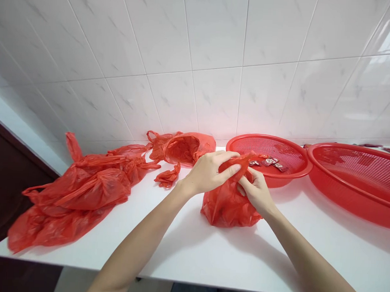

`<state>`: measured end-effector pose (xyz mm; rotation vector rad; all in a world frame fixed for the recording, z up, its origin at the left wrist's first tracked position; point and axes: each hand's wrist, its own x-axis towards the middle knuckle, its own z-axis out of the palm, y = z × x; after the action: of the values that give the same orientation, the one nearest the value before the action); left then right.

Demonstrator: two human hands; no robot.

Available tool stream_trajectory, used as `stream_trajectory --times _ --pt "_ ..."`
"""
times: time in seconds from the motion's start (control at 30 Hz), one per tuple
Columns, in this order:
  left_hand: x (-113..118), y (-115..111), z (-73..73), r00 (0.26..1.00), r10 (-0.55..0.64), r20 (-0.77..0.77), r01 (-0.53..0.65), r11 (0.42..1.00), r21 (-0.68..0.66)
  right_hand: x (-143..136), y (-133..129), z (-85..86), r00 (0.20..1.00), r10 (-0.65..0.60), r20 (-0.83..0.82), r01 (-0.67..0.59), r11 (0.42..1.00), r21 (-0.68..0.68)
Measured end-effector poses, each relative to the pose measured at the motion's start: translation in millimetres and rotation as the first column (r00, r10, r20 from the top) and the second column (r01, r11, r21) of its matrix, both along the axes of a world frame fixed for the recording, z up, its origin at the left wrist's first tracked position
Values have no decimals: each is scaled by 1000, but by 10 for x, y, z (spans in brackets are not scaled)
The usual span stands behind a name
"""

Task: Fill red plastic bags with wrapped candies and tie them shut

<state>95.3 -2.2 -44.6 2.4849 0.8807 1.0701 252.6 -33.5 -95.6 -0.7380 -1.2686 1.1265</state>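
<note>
A red plastic bag (229, 207) with something in it stands upright on the white table in front of me. My left hand (210, 170) pinches the bag's upper edge from the left, thumb and fingers pressed on the plastic. From the right, my right hand (254, 189) grips the gathered top of the same bag, its fingertips partly hidden by the plastic. Just behind my right hand is a red mesh basket (277, 180) with several small dark red packets (269, 162) in it.
At the left lies a pile of filled red bags (92, 189). A small crumpled red bag (167, 177) and an open-mouthed red bag (206, 143) are near the tiled wall. A larger red basket (357, 200) stands at the right on the white table (190, 257).
</note>
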Motion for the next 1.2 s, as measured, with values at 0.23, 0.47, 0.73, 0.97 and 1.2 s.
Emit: stream_trajectory --times 0.23,0.47,0.73,0.97,1.2 --pt "8 77 -60 967 151 203 -111 974 -195 72 12 -25 977 -96 191 55 977 206" --pt "-52 119 -74 994 27 102 39 803 -594 105 90 -127 881 -409 240 247 828 504" --pt "-38 100 -131 978 42 204 146 554 -819 120 75 -117 934 -262 243 156 910 384" --pt "-50 153 -251 908 205 366 220 511 -831 113 97 -111 998 -21 57 12 986 166" --pt "-31 170 -400 831 302 468 388 290 -875 132 132 -188 929 -253 270 99 873 478"
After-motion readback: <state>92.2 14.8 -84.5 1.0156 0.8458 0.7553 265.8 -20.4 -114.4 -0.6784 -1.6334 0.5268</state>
